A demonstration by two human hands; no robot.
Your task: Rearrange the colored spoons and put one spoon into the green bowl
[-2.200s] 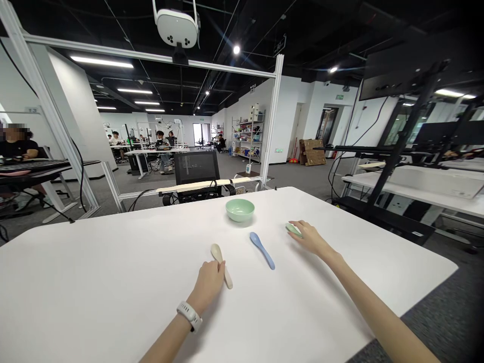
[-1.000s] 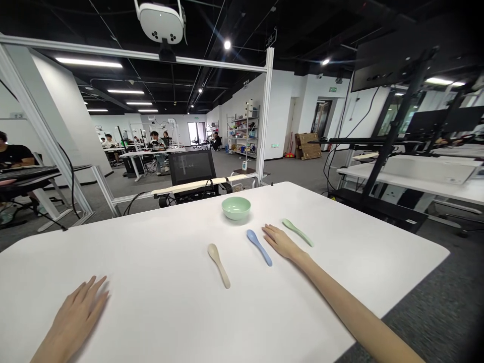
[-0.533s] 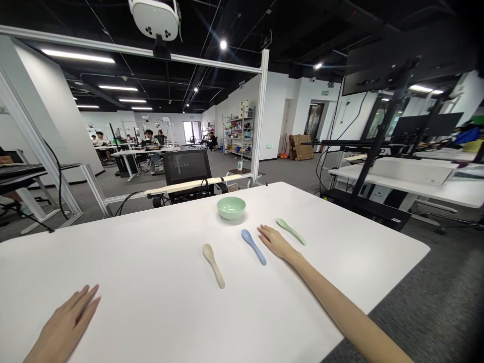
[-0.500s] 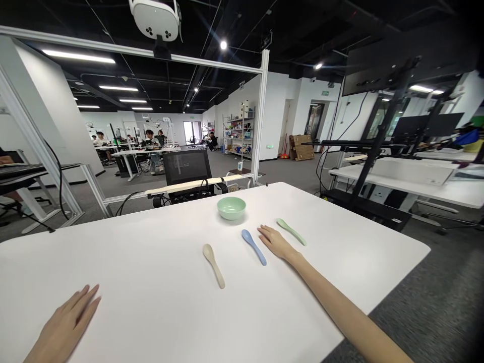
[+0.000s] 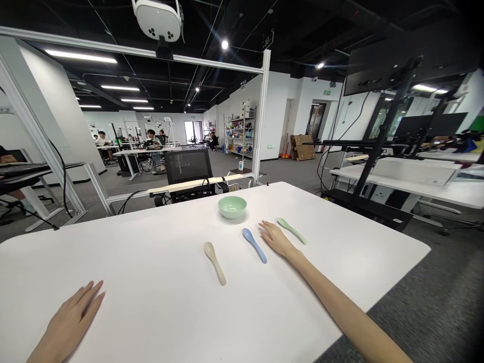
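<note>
We have one container on the counter (image 5: 151, 287), a pale green bowl (image 5: 232, 214) standing upright near the far edge; we see its smooth inner wall, though from this low angle part of the bottom may be hidden from us. We count three spoons, all lying flat, heads pointing away from us: a cream spoon (image 5: 216, 264) nearest, a blue spoon (image 5: 255, 246) in the middle, and a light green spoon (image 5: 292, 231) furthest right. Our right hand (image 5: 276, 238) rests palm down between the blue and light green spoons, near both, fingertips short of the bowl; its grip is flat and loosely spread, holding nothing. Our left hand (image 5: 71, 320) lies at the lower left, its grip likewise slack, fingers stretched out around nothing. Between it and the cream spoon we have a broad stretch of white surface. The right forearm (image 5: 336, 305) reaches in across the right-hand edge, and beyond the far edge stands a black chair (image 5: 189, 166).
</note>
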